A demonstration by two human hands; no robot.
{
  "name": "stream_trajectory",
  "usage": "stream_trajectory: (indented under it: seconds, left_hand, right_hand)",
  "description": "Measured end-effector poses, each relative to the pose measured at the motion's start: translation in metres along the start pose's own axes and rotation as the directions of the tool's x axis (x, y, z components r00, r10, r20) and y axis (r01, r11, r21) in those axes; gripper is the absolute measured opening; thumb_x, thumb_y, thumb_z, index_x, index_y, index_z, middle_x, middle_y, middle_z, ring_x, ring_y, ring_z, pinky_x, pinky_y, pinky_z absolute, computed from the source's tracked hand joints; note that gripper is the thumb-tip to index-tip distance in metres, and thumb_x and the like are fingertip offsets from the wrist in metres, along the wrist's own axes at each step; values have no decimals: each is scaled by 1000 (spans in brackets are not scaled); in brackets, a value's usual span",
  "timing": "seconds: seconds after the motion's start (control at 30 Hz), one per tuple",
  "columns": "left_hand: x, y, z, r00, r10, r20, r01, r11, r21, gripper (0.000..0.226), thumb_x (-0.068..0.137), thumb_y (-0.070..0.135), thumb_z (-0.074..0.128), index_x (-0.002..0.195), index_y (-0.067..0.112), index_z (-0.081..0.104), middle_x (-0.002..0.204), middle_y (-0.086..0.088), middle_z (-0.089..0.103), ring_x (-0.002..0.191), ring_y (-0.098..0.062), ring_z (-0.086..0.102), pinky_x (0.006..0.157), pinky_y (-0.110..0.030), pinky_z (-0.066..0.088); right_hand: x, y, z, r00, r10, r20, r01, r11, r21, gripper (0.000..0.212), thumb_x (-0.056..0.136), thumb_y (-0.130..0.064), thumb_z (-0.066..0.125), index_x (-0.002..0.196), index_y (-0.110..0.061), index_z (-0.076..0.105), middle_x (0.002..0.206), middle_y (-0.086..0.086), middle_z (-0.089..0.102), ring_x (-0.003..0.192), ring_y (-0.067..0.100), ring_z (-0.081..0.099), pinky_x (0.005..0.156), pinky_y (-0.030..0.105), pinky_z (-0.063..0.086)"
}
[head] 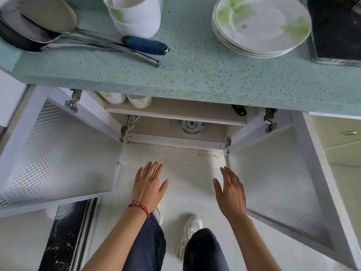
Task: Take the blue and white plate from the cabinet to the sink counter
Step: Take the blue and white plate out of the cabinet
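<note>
The blue and white plate lies on the lower floor of the open cabinet, partly hidden under the middle shelf. My left hand, with a red bead bracelet at the wrist, hovers open in front of the cabinet, well below the plate. Beside it my right hand is also open, fingers pointing toward the cabinet. Neither hand touches anything. Above the cabinet runs the speckled green counter.
Both cabinet doors stand wide: left door, right door. White bowls sit on the upper shelf. On the counter are a stack of green-patterned plates, stacked white bowls, a pan and ladles. My feet stand on the white floor.
</note>
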State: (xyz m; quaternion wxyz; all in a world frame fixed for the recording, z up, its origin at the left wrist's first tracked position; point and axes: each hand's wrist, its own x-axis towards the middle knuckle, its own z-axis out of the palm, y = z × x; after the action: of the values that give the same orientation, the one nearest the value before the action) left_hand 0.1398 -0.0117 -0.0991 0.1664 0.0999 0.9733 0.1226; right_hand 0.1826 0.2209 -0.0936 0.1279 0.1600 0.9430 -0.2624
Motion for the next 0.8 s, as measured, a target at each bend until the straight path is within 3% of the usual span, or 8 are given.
stream_trajectory:
  seconds: [0.43, 0.6, 0.8]
  left_hand:
    - [144, -53, 152, 998, 57, 14, -58, 997, 53, 58, 92, 48, 27, 140, 16, 23, 151, -6, 27, 141, -23, 17, 115, -39, 10]
    - [211, -71, 210, 997, 69, -37, -68, 996, 49, 57, 92, 47, 29, 139, 14, 26, 150, -6, 30, 140, -23, 19, 115, -40, 13]
    - [292, -88, 273, 991, 100, -85, -97, 994, 42, 57, 92, 45, 34, 138, 14, 26, 150, -7, 30, 139, -23, 20, 114, -41, 14]
  right_hand:
    - [136, 67, 142, 999, -27, -25, 26, 998, -65, 47, 93, -29, 44, 134, -7, 36, 144, 13, 38, 133, 27, 33, 109, 37, 25]
    - [208, 91, 195, 991, -68, -114, 64, 997, -36, 43, 90, -22, 51, 128, -2, 43, 136, 19, 47, 125, 33, 43, 102, 43, 35]
    - [298, 116, 247, 970, -143, -198, 135, 989, -55, 42, 91, -23, 48, 126, 0, 43, 134, 22, 48, 124, 36, 43, 102, 47, 37]
